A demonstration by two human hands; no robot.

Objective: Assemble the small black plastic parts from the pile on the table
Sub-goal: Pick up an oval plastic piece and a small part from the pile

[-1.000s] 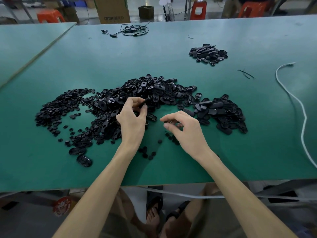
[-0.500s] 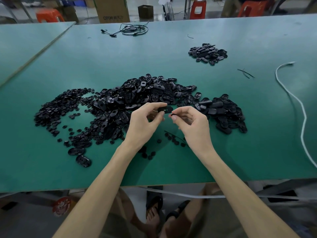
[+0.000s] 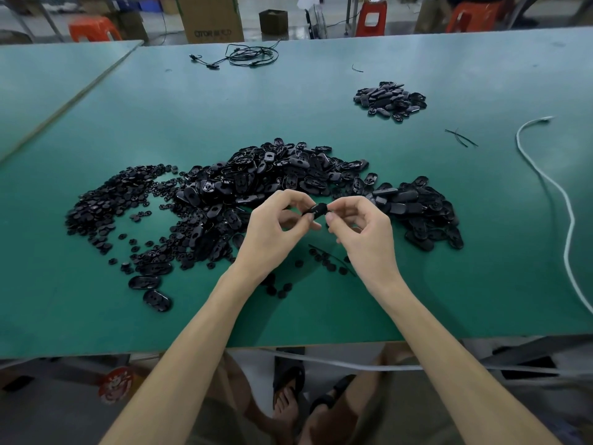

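Above the green table (image 3: 321, 101), both hands pinch one black part (image 3: 317, 209), its long axis running across from left hand (image 3: 276, 223) to right hand (image 3: 362, 224).

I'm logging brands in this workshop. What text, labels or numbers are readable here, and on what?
"OTOR" on the cardboard box beyond the table; the marks after it are too blurred.
Red disc below the table edge: too blurred to read.
Nothing legible on the held part or the pile.

big pile (image 3: 288, 187) mid-table (image 3: 224, 107), small pile (image 3: 390, 98) behind-right
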